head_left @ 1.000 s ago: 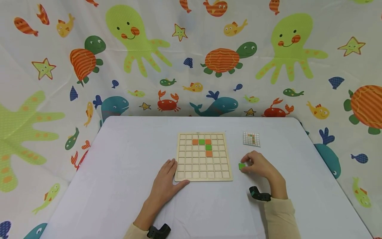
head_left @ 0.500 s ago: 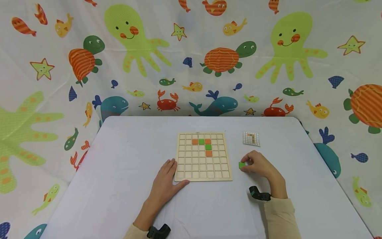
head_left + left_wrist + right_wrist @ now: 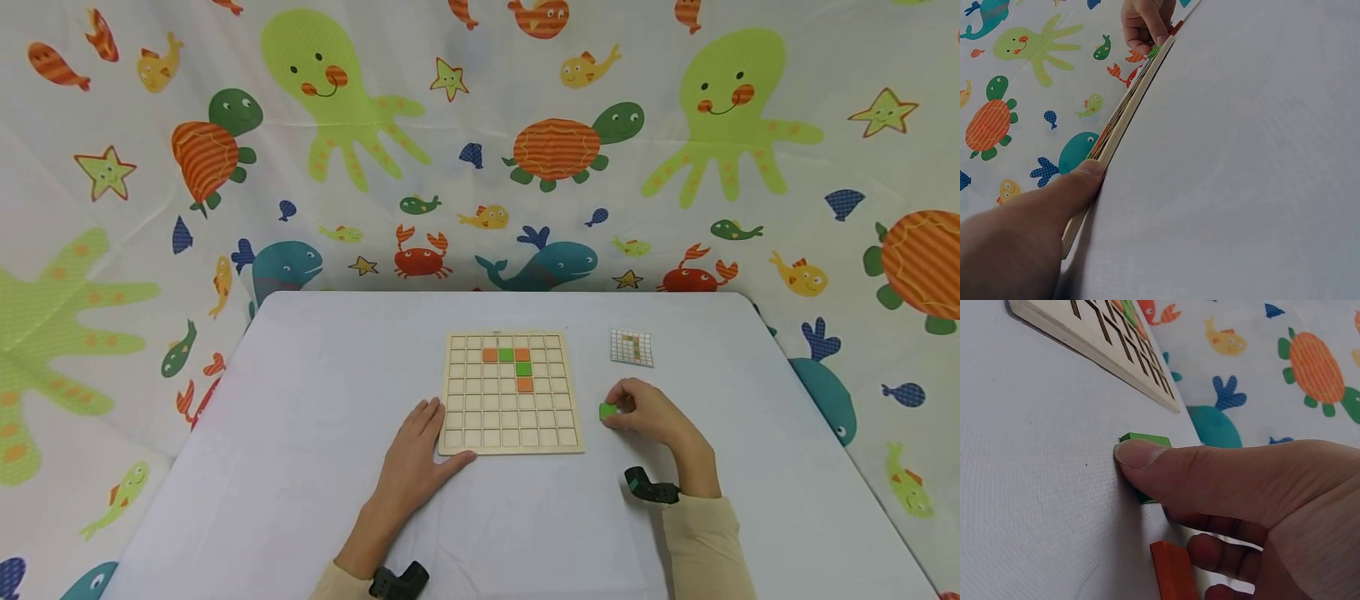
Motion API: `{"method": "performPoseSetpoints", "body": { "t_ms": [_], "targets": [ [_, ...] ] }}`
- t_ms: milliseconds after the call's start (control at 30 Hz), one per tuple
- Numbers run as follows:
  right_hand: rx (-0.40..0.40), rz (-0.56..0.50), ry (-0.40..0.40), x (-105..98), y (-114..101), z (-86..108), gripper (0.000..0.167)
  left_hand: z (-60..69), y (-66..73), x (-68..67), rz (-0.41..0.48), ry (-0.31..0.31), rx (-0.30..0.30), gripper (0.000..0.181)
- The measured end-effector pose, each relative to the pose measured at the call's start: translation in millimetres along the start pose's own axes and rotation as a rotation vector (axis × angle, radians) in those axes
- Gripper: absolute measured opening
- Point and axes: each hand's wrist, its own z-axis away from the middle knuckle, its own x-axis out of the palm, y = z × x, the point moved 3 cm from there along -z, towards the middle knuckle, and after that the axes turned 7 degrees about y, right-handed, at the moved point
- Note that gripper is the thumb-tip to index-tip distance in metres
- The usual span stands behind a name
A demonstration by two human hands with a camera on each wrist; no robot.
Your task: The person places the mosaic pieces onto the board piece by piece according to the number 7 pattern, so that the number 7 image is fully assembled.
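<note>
A wooden grid board [image 3: 490,415] lies on the white table, with several orange and green square tiles set in its upper cells. My left hand [image 3: 414,454] rests at the board's lower left corner, straight fingers along the left side and thumb against the front edge. Right of the board, my right hand [image 3: 651,417] pinches a green block [image 3: 607,412] between thumb and fingers. In the right wrist view the thumb [image 3: 1179,469] covers much of that green block [image 3: 1146,438]. An orange block [image 3: 1173,570] sits beside the curled lower fingers; the head view hides it.
A small card [image 3: 632,348] printed with a coloured grid lies beyond my right hand. The white tabletop [image 3: 300,400] spreads around the board. Behind it hangs a curtain [image 3: 465,108] with sea animals.
The green block in my right hand has shifted slightly away from me and tilted. My left hand and the board have stayed in place.
</note>
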Motion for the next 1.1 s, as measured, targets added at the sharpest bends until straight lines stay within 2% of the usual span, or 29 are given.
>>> {"method": "performPoseSetpoints", "body": {
  "t_ms": [700,1100],
  "targets": [
    [0.07,-0.013,0.037,0.1,-1.7,-0.7,0.019,0.3,1.2,-1.0,-0.007,0.002,-0.003,0.091],
    [0.08,-0.014,0.066,0.8,-3.5,-0.9,0.017,0.5,1.0,-0.9,0.001,0.003,-0.002,0.091]
  ]
}}
